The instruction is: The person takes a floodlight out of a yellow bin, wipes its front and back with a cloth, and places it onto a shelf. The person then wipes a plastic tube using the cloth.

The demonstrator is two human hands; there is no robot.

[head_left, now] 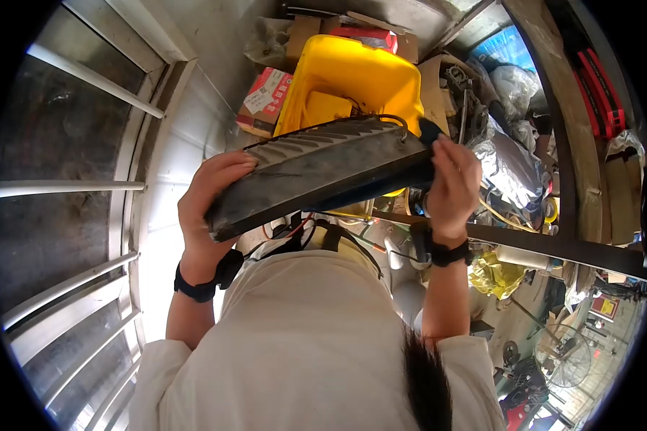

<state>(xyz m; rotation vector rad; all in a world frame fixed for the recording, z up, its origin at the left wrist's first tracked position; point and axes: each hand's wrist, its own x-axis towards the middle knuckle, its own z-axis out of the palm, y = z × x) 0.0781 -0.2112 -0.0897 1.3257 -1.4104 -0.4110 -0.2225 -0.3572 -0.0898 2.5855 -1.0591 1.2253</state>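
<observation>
Clutter is packed around the workspace: with the dark metal case (pixel 316 172) taken as the clock's centre, a barred window (pixel 65 188) is set at nine o'clock, silvery wrapping (pixel 510 167) is heaped at three, a red-and-white carton (pixel 264 100) is stacked at eleven and a yellow bin (pixel 377 75) is placed between twelve and one. The case is held off the floor in front of the bin, its slatted face turned toward twelve, its right end raised toward two.

Its left end is clasped by the left hand (pixel 210 192), fingers over the top edge. At three o'clock, the fingers of the right hand (pixel 453 179) are curled against dark cloth (pixel 429 133) at the other end; whether the case is gripped through it cannot be told.

For good handling, the left end is best supported firmly from below, the cloth kept flat and unsnagged, and the black cord (pixel 397 119) at two o'clock kept clear of the fingers. Any turning is best done slowly, since the case looks rigid and fairly heavy.
</observation>
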